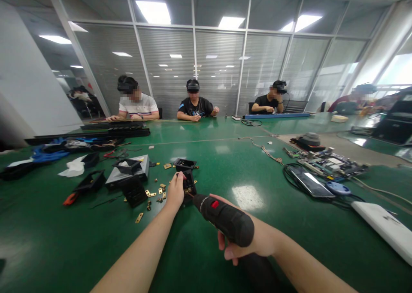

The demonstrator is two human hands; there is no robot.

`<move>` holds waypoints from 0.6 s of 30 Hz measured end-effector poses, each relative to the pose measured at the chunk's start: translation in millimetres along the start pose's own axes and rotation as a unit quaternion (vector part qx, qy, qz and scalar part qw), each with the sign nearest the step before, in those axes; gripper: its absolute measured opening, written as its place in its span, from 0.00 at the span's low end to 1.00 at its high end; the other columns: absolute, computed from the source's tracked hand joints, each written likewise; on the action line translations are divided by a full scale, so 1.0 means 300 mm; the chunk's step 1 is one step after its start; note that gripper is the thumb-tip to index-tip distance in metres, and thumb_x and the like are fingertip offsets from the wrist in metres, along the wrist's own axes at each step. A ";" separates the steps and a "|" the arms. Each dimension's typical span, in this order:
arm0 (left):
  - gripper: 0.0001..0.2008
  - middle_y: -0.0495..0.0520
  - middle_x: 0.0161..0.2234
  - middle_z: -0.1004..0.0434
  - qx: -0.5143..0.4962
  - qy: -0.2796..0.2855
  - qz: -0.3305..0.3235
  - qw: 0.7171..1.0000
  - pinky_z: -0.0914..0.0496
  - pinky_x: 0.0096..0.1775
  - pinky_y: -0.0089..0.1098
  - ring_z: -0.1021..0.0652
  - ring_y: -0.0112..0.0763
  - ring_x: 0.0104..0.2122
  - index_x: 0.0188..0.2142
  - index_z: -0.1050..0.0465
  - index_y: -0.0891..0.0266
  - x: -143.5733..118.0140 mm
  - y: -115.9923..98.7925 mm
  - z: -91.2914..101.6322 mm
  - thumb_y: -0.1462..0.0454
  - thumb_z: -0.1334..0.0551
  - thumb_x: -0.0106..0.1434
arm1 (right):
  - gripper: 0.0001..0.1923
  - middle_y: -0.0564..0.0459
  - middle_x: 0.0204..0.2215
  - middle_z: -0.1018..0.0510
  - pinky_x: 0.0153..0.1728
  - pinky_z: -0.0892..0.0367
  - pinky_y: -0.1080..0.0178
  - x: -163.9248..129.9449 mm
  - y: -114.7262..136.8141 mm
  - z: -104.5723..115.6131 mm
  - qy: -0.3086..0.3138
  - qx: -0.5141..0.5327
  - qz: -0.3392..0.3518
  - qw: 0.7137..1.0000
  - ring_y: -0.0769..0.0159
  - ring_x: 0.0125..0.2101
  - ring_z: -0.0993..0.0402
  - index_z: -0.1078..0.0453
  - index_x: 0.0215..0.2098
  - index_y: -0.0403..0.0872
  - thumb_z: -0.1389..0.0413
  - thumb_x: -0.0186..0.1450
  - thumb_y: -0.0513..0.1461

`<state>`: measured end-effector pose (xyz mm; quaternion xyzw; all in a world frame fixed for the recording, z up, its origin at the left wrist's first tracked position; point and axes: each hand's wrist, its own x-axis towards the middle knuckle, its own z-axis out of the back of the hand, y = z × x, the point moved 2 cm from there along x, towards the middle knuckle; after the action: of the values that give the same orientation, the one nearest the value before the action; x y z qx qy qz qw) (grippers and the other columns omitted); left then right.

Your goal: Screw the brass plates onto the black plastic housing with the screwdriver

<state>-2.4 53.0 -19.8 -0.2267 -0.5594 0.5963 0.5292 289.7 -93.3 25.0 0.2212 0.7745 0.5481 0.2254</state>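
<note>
My right hand (240,237) grips a black cordless screwdriver (225,218) with a red switch on top. Its bit points left and forward into a small black plastic box (190,182). Closed on the left wall of that box is my left hand (176,190), holding it on the green table; some of its fingers are hidden. Brass-coloured plates (162,190) and small screws (148,206) lie scattered just left of my left hand. Directly beyond the held box stands another black box (185,164). Whether the bit touches a screw is too small to tell.
Left are a grey metal case (128,173), more black boxes (92,181) and orange-handled pliers (71,198). Right are a phone (309,181), a circuit board (333,164), cables and a white slab (384,226). Several people sit across the green table (96,250).
</note>
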 end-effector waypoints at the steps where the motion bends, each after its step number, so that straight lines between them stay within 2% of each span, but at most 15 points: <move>1: 0.40 0.60 0.37 0.14 -0.004 0.007 0.007 1.000 0.19 0.50 0.50 0.15 0.56 0.42 0.36 0.25 0.51 -0.001 0.001 0.000 0.22 0.49 0.73 | 1.02 0.57 0.40 0.12 0.32 0.16 0.62 -0.001 -0.001 0.000 -0.002 -0.001 0.002 1.000 0.61 0.32 0.12 0.79 0.95 0.63 0.05 0.51 0.39; 10: 0.37 0.61 0.39 0.16 -0.011 0.014 0.019 1.000 0.22 0.54 0.52 0.15 0.58 0.46 0.35 0.27 0.50 -0.004 -0.014 0.000 0.24 0.48 0.72 | 1.01 0.56 0.39 0.11 0.32 0.18 0.62 -0.003 -0.005 0.009 -0.002 0.002 0.013 1.000 0.61 0.32 0.13 0.80 0.95 0.61 0.07 0.53 0.37; 15: 0.35 0.61 0.39 0.16 -0.006 0.016 0.022 1.000 0.21 0.55 0.51 0.14 0.57 0.46 0.36 0.27 0.50 -0.003 -0.013 0.001 0.26 0.48 0.73 | 0.96 0.51 0.44 0.09 0.43 0.14 0.56 -0.001 -0.010 0.036 -0.006 -0.029 0.041 0.999 0.54 0.44 0.08 0.71 0.96 0.59 0.07 0.53 0.35; 18: 0.34 0.61 0.40 0.14 0.009 0.013 0.018 1.000 0.20 0.56 0.51 0.14 0.57 0.46 0.36 0.25 0.50 0.002 -0.009 0.004 0.28 0.48 0.76 | 0.94 0.46 0.51 0.08 0.52 0.14 0.52 0.008 -0.010 0.059 -0.003 -0.037 0.054 0.998 0.55 0.47 0.08 0.65 0.96 0.58 0.07 0.52 0.36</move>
<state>-2.8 52.5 -16.9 -0.2396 -0.5431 0.6080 0.5272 298.1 -79.5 16.5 0.2560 0.7397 0.5874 0.2057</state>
